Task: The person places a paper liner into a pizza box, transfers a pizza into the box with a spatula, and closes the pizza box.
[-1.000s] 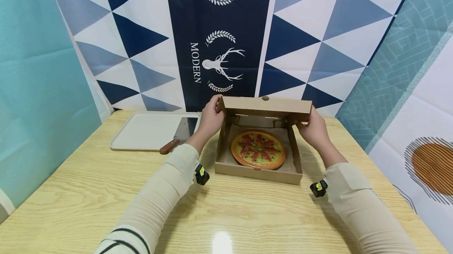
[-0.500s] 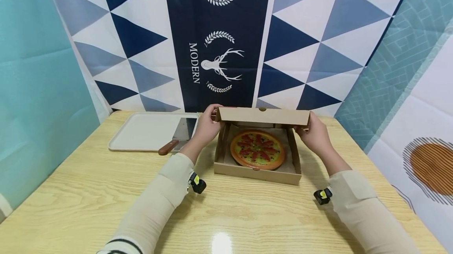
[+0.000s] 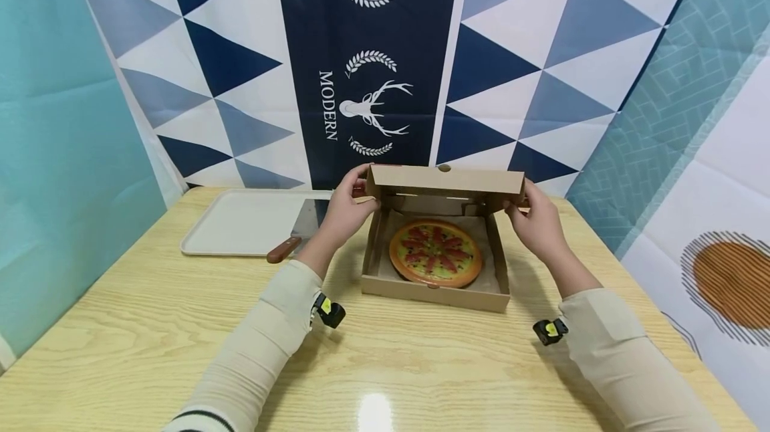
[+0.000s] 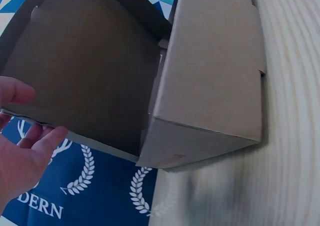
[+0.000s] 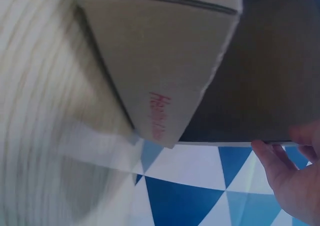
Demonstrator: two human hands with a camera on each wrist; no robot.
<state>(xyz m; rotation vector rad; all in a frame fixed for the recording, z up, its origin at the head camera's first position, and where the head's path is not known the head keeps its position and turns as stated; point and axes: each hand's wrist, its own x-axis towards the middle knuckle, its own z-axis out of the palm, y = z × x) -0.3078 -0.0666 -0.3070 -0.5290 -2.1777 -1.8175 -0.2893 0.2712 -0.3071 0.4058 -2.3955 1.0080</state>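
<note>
A brown cardboard pizza box sits on the table with its lid partly raised. Inside it lies a round pizza with red and green topping. My left hand pinches the lid's left edge; the left wrist view has that hand with the thumb on one side of the edge and fingers on the other. On the opposite side, my right hand pinches the lid's right edge, as the right hand also does in the right wrist view. Some fingertips are hidden behind the cardboard.
Left of the box, a white tray lies on the wooden table. A pizza server with a wooden handle rests partly over its right side. A patterned cloth hangs close behind the box.
Both hands dipped the lid lower half a second ago and now hold it higher again, near its first height. The box's base, pizza and tray stay in place.
</note>
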